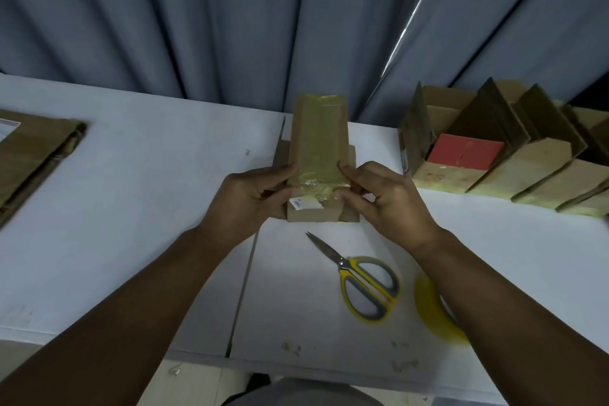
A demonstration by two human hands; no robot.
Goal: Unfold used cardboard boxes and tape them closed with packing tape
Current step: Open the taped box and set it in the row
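A small brown cardboard box [318, 138] stands on the white table [148, 175] at the centre, its upper face covered with yellowish packing tape. My left hand [245, 199] grips its near left edge, thumb on top. My right hand [390, 201] grips the near right edge, fingers curled at the taped end. A white label sits on the box's near face between my hands. Side flaps stick out at both sides of the box. A yellow tape roll [431, 310] lies near my right forearm, partly hidden by it.
Yellow-handled scissors [362, 283] lie shut on the table in front of the box. Several folded-up boxes [504, 155] stand in a row at the right, one with a red panel. Flattened cardboard [36, 155] lies at the left edge. Grey curtains hang behind.
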